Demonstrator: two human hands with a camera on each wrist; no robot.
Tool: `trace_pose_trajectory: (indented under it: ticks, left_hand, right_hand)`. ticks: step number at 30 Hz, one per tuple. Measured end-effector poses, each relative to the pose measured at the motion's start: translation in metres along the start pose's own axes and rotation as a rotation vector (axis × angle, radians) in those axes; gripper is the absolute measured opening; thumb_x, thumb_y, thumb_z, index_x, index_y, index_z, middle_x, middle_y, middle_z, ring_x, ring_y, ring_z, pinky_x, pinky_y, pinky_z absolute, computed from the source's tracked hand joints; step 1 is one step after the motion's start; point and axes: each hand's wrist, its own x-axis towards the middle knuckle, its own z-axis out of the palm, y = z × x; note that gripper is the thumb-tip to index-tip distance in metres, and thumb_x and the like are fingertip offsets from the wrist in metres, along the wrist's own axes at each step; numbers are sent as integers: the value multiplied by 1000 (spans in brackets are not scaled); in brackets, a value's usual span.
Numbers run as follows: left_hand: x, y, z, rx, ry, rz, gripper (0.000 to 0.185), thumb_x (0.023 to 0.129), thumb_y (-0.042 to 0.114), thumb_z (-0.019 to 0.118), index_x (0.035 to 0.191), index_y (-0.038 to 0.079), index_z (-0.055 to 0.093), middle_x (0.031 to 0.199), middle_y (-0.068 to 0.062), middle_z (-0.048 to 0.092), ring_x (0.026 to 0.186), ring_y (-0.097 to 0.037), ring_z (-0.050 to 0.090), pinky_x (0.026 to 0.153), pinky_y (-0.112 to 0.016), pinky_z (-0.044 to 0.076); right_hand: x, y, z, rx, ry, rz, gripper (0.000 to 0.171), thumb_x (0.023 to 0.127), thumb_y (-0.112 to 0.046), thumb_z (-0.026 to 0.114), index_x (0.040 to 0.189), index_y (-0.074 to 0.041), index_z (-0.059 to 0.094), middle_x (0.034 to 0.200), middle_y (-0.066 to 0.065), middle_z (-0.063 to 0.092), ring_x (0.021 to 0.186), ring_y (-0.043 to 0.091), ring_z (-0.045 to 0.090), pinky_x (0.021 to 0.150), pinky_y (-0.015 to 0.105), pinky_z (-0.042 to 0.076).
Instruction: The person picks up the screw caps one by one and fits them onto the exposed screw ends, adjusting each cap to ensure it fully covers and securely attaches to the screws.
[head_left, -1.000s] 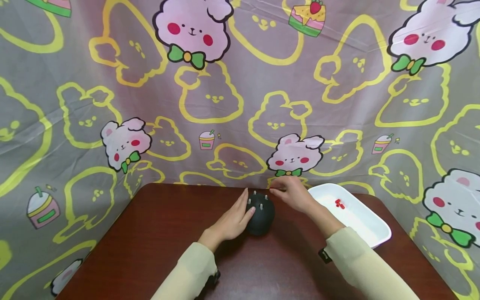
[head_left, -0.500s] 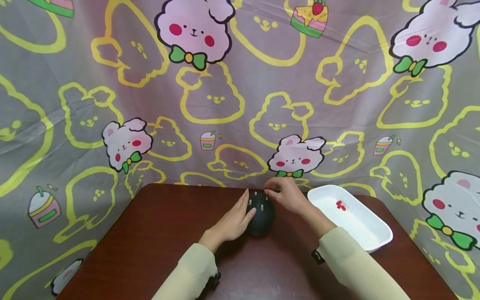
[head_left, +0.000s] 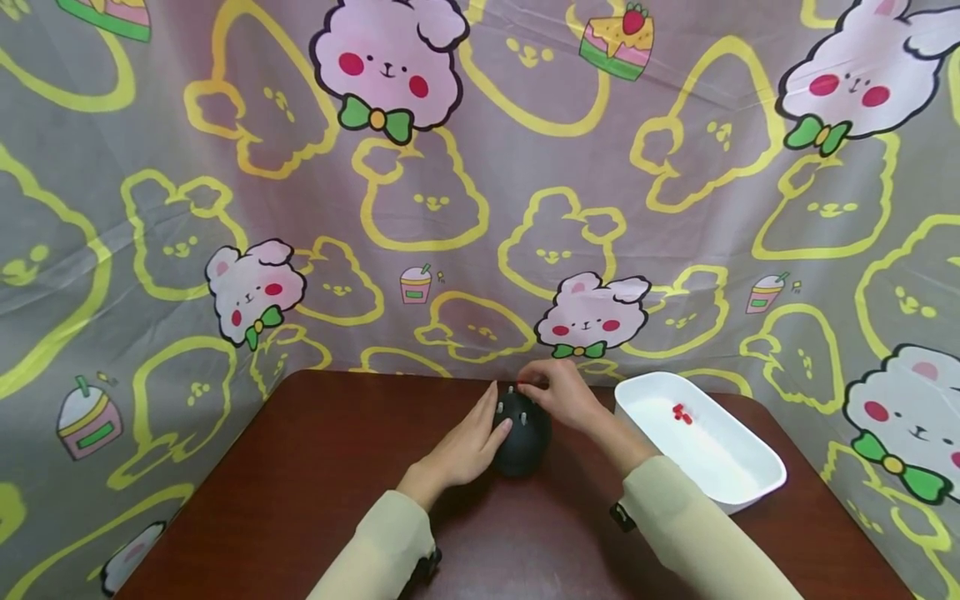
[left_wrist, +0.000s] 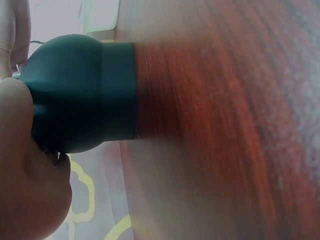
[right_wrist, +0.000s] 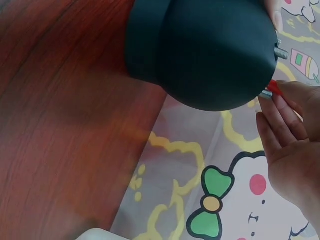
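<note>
In the head view, you're working at a dark reddish-brown wood-look worktop [head_left: 337, 467], with a grey fabric backdrop [head_left: 465, 267] printed with rabbits and yellow outlines around it on the back and sides. The black dome [head_left: 521, 450] stands upright near the far edge; three metal studs [head_left: 523, 418] show on its crown, while your right hand [head_left: 562, 396] covers its far right part. Your left hand [head_left: 461, 442] rests along the dome's left side with a relaxed grip, fingers straight. To the right sits a white tray [head_left: 772, 467] with a few small red pieces [head_left: 681, 415], too small to count surely; your right forearm passes over its near left side. In the left wrist view, your left hand is cut off by the left edge and hides part of the crown; the background is washed out. In the right wrist view, your right grip pinches a red piece [right_wrist: 273, 87] just beside a stud on the dome; you can't tell if they touch. The tray's rim barely enters at the bottom.
</note>
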Motion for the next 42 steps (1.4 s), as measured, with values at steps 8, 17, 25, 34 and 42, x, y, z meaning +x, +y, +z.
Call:
trace_pose_trajectory:
  ticks: [8,17,25,34,42]
  left_hand:
    - [0,0,-1,2,-7,-1,78,110,55,29,165,8,-1,172,-7,-1,157,-21,9,124,-44,20]
    - [2,-2,1,-1,-5,-3,79,109,56,28,165,9,-2,172,-5,-2,157,-18,7,124,-43,19]
    - [2,-2,0,-2,-1,-4,79,109,57,28,165,10,-1,172,-5,-1,157,-18,7,124,-43,20]
    - [2,-1,0,-2,0,-16,79,109,57,28,165,10,0,173,-4,-1,157,-19,8,124,-43,21]
    - [2,0,0,-1,0,-16,78,109,57,27,165,10,-1,173,-4,-1,157,-18,9,124,-43,21]
  right_hand:
    - [1,-3,2,-1,1,17,10,91,-9,79,101,-7,79,91,0,77,83,12,71,77,37,60]
    - [2,-1,6,1,16,27,8,91,-9,79,99,-10,79,91,0,77,84,12,72,78,37,60]
    - [7,-1,10,11,4,31,8,90,-9,79,98,-9,79,89,-2,76,82,11,69,77,35,57]
    - [8,1,11,30,-29,45,9,91,-10,78,100,-7,79,91,-1,77,83,11,71,78,35,58]
    - [9,2,11,39,-57,58,11,91,-9,78,101,-6,79,93,1,77,85,12,71,81,37,59]
